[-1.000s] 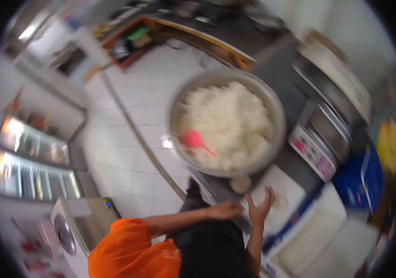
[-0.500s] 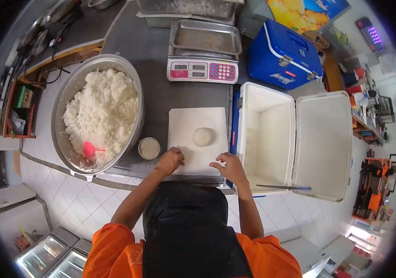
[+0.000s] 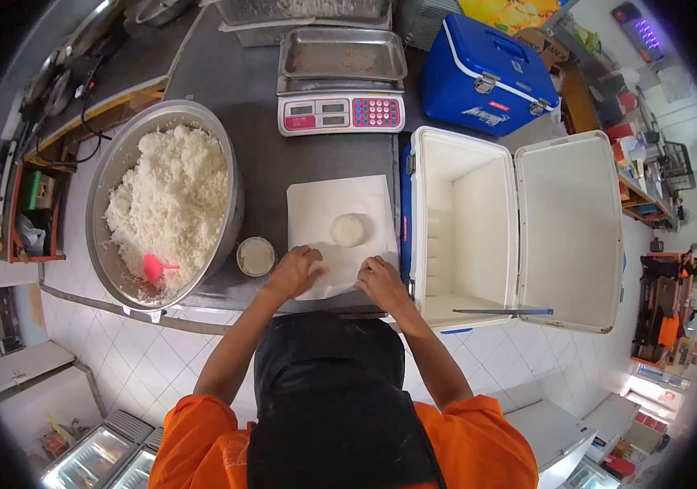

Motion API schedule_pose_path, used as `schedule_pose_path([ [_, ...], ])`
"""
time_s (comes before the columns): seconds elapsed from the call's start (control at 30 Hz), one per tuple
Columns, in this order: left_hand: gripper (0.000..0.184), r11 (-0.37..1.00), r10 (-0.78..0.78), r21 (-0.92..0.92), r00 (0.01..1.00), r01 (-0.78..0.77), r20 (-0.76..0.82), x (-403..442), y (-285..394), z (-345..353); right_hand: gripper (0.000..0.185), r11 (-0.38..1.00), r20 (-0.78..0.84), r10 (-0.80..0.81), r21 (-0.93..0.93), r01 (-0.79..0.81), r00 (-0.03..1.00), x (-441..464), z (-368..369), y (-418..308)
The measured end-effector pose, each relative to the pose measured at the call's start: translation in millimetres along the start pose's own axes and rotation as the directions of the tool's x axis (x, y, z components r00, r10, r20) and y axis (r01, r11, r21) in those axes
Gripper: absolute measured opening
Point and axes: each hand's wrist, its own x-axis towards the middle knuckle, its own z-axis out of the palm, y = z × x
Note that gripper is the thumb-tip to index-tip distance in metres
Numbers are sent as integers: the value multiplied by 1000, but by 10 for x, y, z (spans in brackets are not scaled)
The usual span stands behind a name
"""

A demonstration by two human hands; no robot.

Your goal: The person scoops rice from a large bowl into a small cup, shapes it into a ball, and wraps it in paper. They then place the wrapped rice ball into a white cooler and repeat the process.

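Note:
A rounded mound of white rice (image 3: pixel 349 231) sits on a square sheet of white paper (image 3: pixel 316 200) on the dark counter. My left hand (image 3: pixel 296 273) is closed at the near left part of the sheet, fingers curled over the paper. At the near right edge, my right hand (image 3: pixel 381 283) pinches the paper between thumb and fingers. Between both hands the near edge of the sheet looks slightly raised and bent. Left of the sheet stands a small round cup (image 3: pixel 256 257) with a white inside or contents.
A large metal basin (image 3: pixel 235 175) of cooked rice with a red scoop (image 3: pixel 155 267) stands at left. Beyond the paper is a scale (image 3: pixel 340 114) with a metal tray (image 3: pixel 344 55). An open cooler (image 3: pixel 467 228) borders the counter's right side, a closed blue cooler (image 3: pixel 491 73) behind it.
My right hand has moved left and closed on the paper's near edge. My left hand's fingers have shifted slightly onto the sheet, whose near edge now bends. The camera view has shifted slightly.

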Motion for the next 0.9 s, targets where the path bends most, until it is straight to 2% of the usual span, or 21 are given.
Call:
schedule_pose_path([
  [0.03,33,1000,2,0,1000,-2,-1,-27,149,-67,23,999,0,9,47,-9,1000,-16,-2,16],
  [0.1,53,996,47,80,980,-32,-195,-98,603,-285,17,995,1,21,97,-21,1000,-34,20,38],
  [0.23,57,994,12,107,988,5,-152,-209,685,-75,14,991,-7,23,129,-22,1000,15,36,107],
  [0.3,47,990,-144,-10,985,144,-92,-225,498,130,15,984,9,48,170,-49,999,53,22,150],
  [0.33,47,990,-144,-10,986,144,-89,-213,424,138,16,990,19,39,135,-41,999,86,0,183],
  [0.37,37,993,-110,22,989,113,-96,-184,328,135,18,994,30,29,101,-32,999,109,-14,206],
  [0.4,27,995,-78,53,992,83,-101,-137,271,111,18,994,32,30,103,-33,999,127,-78,164],
  [0.43,27,995,-80,54,992,85,-100,-70,280,17,18,987,-26,65,147,-60,998,161,-204,70],
  [0.5,12,1000,-22,15,960,27,-278,94,275,-219,19,978,-85,100,193,-82,991,250,-379,-7],
  [0.53,12,999,-22,17,960,27,-279,210,233,-322,19,982,-97,98,169,-80,991,306,-449,7],
  [0.6,11,982,-102,-178,977,69,-185,454,103,-511,20,986,-107,98,146,-82,989,427,-518,147],
  [0.63,15,977,-142,-176,984,121,-112,589,12,-563,21,965,-97,120,244,-93,988,529,-516,312],
  [0.67,15,977,-141,-179,984,120,-112,736,-54,-590,22,935,-85,139,339,-102,987,650,-505,468],
  [0.7,19,897,-328,-310,944,314,7,884,-55,-665,21,941,-16,196,286,-183,980,778,-465,588],
  [0.73,22,765,-483,-407,863,498,148,976,-62,-698,21,941,-16,197,284,-184,980,863,-373,711],
  [0.77,22,766,-482,-408,864,497,147,1012,-172,-618,19,918,17,275,293,-268,961,945,-275,823],
  [0.8,26,848,-446,-273,890,455,96,1034,-375,-454,17,888,50,350,300,-349,935,1012,-220,887],
  [0.83,29,905,-403,-129,914,406,51,1067,-434,-410,17,889,50,350,299,-348,935,1068,-218,888],
  [0.87,29,904,-403,-131,914,407,53,1063,-458,-332,17,889,75,418,172,-425,905,1107,-200,872],
  [0.9,32,878,-479,11,877,479,21,1059,-384,-302,17,871,87,485,42,-490,870,1160,-198,859],
])
